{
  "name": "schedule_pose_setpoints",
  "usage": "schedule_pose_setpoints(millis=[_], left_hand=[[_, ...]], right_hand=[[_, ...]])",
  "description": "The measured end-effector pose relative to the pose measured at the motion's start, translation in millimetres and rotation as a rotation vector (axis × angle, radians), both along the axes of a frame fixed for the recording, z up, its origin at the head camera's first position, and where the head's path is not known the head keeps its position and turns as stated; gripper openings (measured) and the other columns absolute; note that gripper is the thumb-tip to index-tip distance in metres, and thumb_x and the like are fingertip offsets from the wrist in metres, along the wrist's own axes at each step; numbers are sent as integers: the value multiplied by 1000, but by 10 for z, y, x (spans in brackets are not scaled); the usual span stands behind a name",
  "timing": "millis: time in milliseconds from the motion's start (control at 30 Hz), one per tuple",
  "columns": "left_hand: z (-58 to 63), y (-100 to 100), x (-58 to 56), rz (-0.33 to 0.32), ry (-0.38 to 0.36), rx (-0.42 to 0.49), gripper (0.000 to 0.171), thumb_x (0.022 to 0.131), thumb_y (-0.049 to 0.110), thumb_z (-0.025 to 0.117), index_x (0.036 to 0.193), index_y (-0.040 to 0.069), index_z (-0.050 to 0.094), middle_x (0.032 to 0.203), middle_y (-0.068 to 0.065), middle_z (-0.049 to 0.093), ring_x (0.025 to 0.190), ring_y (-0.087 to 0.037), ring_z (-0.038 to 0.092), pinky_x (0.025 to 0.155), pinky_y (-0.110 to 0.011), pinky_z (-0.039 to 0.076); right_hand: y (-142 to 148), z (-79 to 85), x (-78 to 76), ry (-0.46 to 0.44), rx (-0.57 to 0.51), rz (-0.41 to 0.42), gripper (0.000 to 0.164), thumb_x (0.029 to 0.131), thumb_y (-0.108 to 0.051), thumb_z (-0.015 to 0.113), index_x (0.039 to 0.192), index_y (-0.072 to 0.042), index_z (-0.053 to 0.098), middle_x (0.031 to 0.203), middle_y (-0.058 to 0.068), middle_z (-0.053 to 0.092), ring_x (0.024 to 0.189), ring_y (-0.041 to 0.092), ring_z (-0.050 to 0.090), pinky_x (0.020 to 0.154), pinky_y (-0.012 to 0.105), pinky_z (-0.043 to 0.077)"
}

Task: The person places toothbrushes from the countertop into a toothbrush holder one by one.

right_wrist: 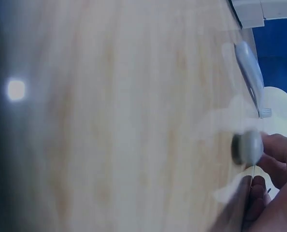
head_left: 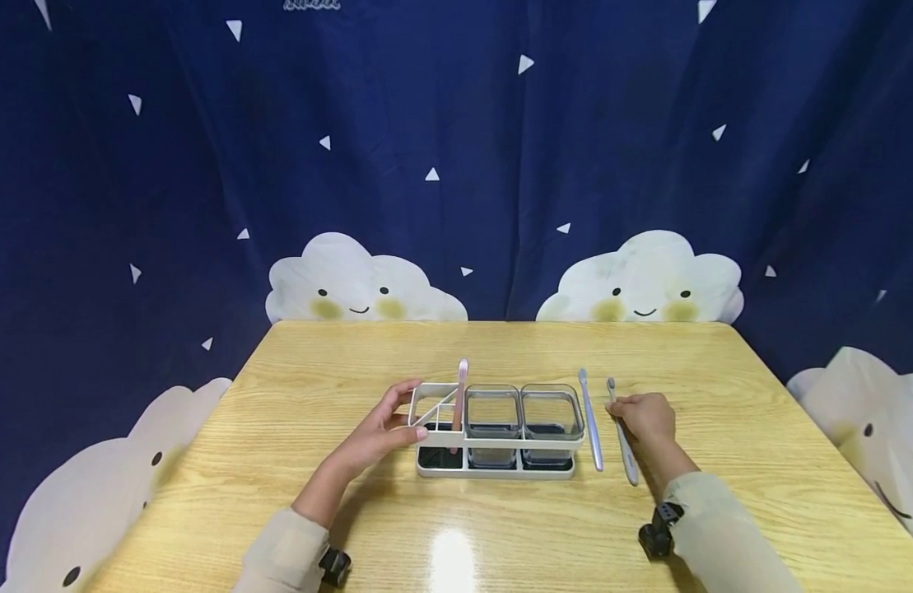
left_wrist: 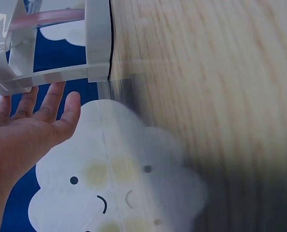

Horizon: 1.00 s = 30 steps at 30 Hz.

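A white toothbrush holder (head_left: 493, 473) with two clear cups (head_left: 493, 412) stands mid-table. One pink toothbrush (head_left: 458, 403) is upright in its divided left section. My left hand (head_left: 378, 428) holds the holder's left end, thumb at the front and fingers behind; in the left wrist view those fingers (left_wrist: 51, 99) touch its end frame. My right hand (head_left: 649, 420) pinches a grey toothbrush (head_left: 625, 449) near its head. The grey handle end (right_wrist: 252, 147) points at the right wrist camera. Between holder and right hand lies a blue toothbrush (head_left: 592, 424).
The light wooden table (head_left: 545, 535) extends around the holder on all sides. Behind it hangs a dark blue curtain (head_left: 471, 99) with white triangles and smiling clouds. Small black cameras (head_left: 654, 539) are strapped at both wrists.
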State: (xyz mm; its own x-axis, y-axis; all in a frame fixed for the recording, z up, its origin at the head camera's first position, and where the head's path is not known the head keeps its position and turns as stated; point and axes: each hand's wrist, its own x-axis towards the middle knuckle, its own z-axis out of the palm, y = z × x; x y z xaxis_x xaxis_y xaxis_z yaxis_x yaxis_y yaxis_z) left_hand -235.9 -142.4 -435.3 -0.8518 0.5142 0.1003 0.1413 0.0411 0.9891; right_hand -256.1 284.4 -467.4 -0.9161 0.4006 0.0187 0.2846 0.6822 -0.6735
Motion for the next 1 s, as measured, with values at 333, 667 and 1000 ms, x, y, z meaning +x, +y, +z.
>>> schedule_pose_setpoints(millis=[333, 667, 1000], left_hand=[[9, 1, 5, -7, -7, -15, 76, 84, 13, 67, 145, 12, 23, 138, -24, 28, 110, -42, 45, 84, -41, 46], [-7, -1, -20, -11, 8, -2, 71, 84, 12, 67, 143, 12, 26, 136, -28, 27, 111, -47, 44, 83, -39, 46], [2, 4, -7, -6, 9, -12, 70, 84, 11, 66, 143, 14, 27, 136, -27, 27, 105, -33, 51, 83, -40, 46]], right_hand=[[2, -31, -1, 7, 1, -4, 25, 81, -20, 65, 93, 1, 72, 100, 22, 65, 91, 45, 55, 73, 47, 47], [-25, 9, -4, 28, -117, -69, 22, 80, -13, 65, 92, 5, 71, 94, 21, 65, 88, 40, 55, 71, 44, 46], [-1, 161, 9, 55, -329, -35, 26, 84, -7, 62, 103, 11, 64, 96, 21, 63, 93, 34, 50, 68, 34, 41]])
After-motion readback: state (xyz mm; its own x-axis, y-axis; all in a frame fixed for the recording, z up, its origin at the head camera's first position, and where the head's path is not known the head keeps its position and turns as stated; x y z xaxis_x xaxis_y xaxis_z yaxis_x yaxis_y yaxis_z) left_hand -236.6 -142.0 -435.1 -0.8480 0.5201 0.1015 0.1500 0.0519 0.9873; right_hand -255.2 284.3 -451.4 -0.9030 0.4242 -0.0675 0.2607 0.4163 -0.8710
